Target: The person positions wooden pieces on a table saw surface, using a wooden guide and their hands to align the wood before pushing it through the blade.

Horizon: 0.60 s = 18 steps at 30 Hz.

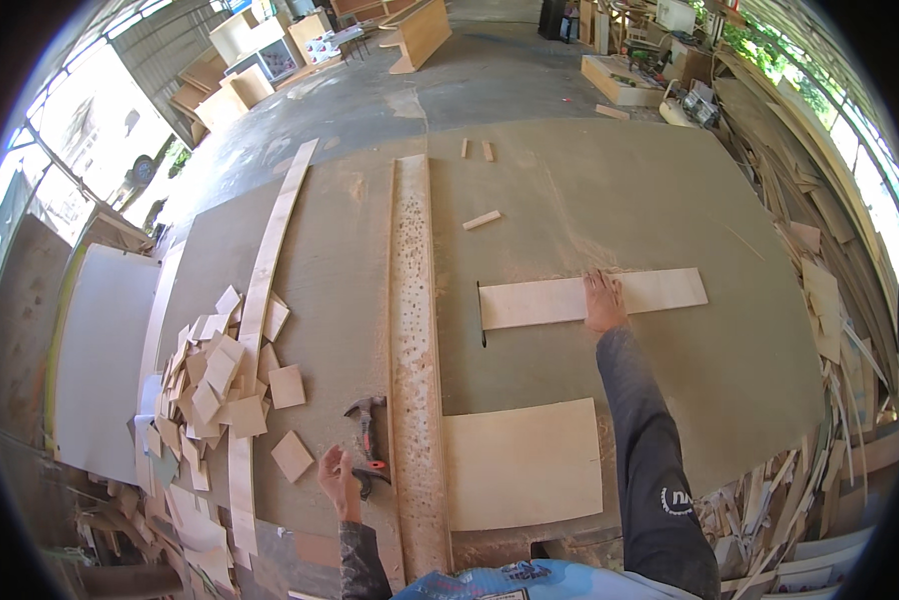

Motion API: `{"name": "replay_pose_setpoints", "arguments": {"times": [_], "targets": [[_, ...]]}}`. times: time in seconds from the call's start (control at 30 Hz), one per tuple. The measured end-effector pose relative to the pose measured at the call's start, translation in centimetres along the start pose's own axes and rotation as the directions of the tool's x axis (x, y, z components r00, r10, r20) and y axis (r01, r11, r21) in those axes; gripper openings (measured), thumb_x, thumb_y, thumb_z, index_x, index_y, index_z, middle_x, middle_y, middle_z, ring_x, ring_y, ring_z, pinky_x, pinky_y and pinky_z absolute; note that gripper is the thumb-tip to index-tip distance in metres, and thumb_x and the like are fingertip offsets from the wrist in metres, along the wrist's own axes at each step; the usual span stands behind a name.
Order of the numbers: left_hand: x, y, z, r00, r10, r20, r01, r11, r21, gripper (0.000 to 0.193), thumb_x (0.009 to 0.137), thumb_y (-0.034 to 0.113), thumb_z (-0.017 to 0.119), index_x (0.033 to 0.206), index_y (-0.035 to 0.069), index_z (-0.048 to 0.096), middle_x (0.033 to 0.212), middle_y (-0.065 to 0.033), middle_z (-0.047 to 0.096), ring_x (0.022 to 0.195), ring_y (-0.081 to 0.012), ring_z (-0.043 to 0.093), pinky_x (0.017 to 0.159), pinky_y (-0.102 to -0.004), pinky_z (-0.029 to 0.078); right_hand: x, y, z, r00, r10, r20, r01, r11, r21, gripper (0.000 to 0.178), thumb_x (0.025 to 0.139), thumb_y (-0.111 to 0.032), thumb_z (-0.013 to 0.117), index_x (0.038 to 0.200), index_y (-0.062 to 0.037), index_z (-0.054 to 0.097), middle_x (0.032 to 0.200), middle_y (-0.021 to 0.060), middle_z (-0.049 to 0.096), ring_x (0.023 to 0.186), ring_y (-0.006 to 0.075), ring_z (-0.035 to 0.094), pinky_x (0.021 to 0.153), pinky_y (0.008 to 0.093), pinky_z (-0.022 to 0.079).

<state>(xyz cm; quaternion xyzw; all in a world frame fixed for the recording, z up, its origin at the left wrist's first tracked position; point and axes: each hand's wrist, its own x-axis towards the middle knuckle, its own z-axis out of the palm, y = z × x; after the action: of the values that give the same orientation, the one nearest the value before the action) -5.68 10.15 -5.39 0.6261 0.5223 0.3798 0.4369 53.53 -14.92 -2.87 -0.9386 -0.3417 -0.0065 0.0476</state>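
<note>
At three o'clock in the view, the right hand (605, 303) lies flat on a smooth, pale oblong board (662, 290), gripping nothing, probably to steady it. At seven, the left hand (341, 487) curls, whether around anything I cannot tell, with a hammer (368, 432) at its one o'clock; thin wooden squares (220, 370) heap at eight

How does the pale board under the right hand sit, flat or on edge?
Flat: the pale board shows its broad face upward on the worktable, with the right hand resting across it.
</note>
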Motion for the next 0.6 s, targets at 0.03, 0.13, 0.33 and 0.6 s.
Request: {"name": "replay_pose_setpoints", "arguments": {"times": [0.03,0.13,0.33,0.6], "targets": [[-0.6,0.2,-0.1,1.000,0.002,0.006,-0.002,1.000,0.017,0.036,0.092,0.017,0.073,0.124,0.001,0.067,0.109,-0.0055,0.068,0.099,-0.0158,0.063,0.079,-0.0328,0.048,0.6,0.7,0.2,0.999,0.014,0.035,-0.013,1.000,-0.029,0.079,0.075,-0.001,0.067,0.150,-0.0059,0.043,0.157,0.0119,0.040,0.147,0.0303,0.036,0.121,0.0544,0.028],[-1.4,2.7,-2.0,0.983,0.122,-0.139,-0.082,0.961,0.265,0.035,0.091,0.012,0.072,0.124,0.003,0.067,0.111,-0.0060,0.068,0.102,-0.0171,0.063,0.080,-0.0332,0.048,1.2,-0.5,-2.5,0.973,0.006,0.230,0.019,0.994,-0.106,0.084,0.074,-0.007,0.075,0.150,-0.0091,0.042,0.154,0.0086,0.043,0.147,0.0271,0.037,0.122,0.0565,0.027],[-1.9,4.8,-2.8,0.970,0.175,-0.170,-0.120,0.948,0.295,0.033,0.090,0.008,0.070,0.123,0.006,0.067,0.110,-0.0045,0.065,0.102,-0.0166,0.062,0.080,-0.0313,0.048,-2.3,3.2,-4.7,0.966,-0.052,0.253,0.084,0.989,-0.120,0.094,0.061,-0.007,0.084,0.147,-0.0086,0.045,0.149,0.0098,0.048,0.143,0.0283,0.041,0.117,0.0595,0.035],[-4.3,7.8,0.9,0.974,0.227,-0.022,-0.221,0.962,0.160,0.032,0.089,0.002,0.070,0.121,0.003,0.067,0.110,-0.0081,0.063,0.101,-0.0195,0.062,0.080,-0.0321,0.049,-12.2,7.8,-5.5,0.962,-0.259,0.082,0.238,0.950,0.202,0.084,0.055,-0.016,0.082,0.135,-0.0034,0.056,0.143,0.0134,0.053,0.135,0.0331,0.046,0.116,0.0617,0.034]]}}
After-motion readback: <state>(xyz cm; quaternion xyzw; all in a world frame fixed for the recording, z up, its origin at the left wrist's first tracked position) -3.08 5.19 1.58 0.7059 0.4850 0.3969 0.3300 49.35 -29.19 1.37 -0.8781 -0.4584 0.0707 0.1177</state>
